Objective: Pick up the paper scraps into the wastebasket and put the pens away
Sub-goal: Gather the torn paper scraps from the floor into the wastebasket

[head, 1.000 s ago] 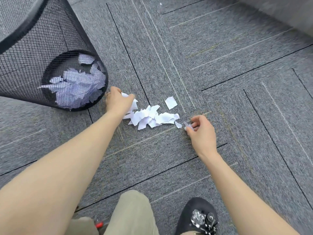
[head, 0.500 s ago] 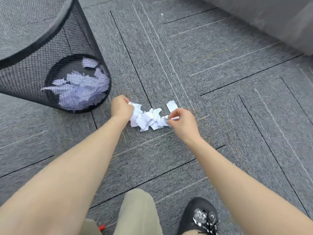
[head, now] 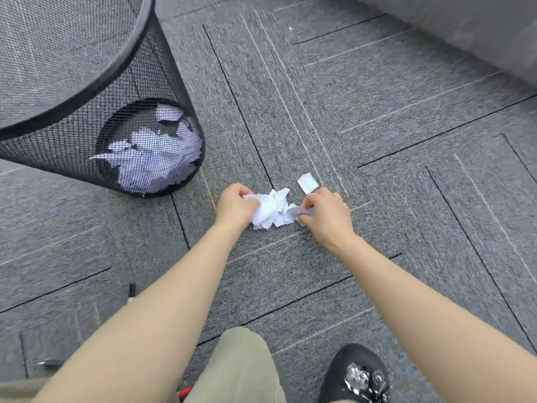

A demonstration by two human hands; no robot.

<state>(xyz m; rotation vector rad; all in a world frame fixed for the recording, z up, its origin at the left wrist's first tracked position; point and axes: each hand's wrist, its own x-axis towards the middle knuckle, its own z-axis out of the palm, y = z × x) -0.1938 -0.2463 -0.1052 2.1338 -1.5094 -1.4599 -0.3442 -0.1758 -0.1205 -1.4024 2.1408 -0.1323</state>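
Observation:
A small heap of white paper scraps (head: 271,210) lies bunched on the grey carpet between my two hands. My left hand (head: 236,206) grips the heap's left side with curled fingers. My right hand (head: 327,215) pinches scraps at the heap's right side. One loose white scrap (head: 307,183) lies apart, just beyond my right hand. The black mesh wastebasket (head: 87,91) stands at the upper left, with white paper showing through its mesh at the bottom. A dark pen tip (head: 132,290) shows beside my left forearm; the rest of the pen is hidden.
Grey carpet tiles with dark seams cover the floor. My black shoe with a shiny ornament (head: 359,376) and a khaki trouser leg (head: 235,370) fill the bottom middle. A small red object (head: 184,391) peeks out beside the knee. A pale grey surface (head: 465,27) crosses the upper right.
Both hands have closed in toward each other, sweeping the spread scraps into one tight heap. One scrap stayed behind on the carpet.

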